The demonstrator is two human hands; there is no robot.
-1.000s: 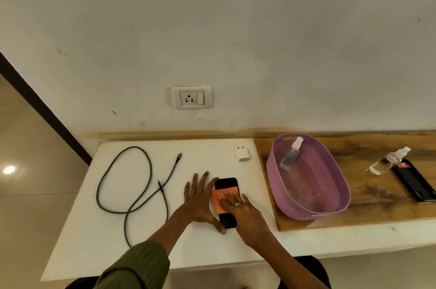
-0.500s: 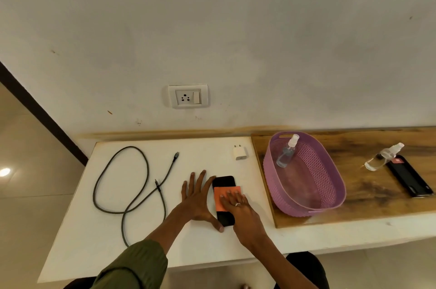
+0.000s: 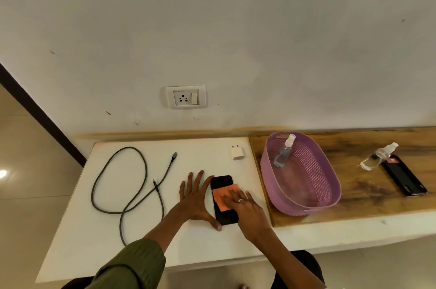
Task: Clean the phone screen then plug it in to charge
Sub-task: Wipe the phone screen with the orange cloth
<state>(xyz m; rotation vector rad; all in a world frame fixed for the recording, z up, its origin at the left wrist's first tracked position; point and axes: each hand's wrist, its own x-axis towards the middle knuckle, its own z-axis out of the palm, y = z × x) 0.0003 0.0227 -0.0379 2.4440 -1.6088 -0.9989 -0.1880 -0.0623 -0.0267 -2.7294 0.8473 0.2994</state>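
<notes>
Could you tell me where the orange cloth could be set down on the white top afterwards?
Bare patches: between cable and charger, and along the near edge below left hand. Crowded around phone, under both hands.

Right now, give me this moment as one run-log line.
step: wiping | left hand: flat beside phone | right hand: presses cloth on screen | cable, adapter: loose on table | socket: empty

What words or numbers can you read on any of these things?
None can be read.
The red label on the black phone case on the wooden board is too blurred to read.
The white charger plug, clear spray bottles and white wall socket show no text.
</notes>
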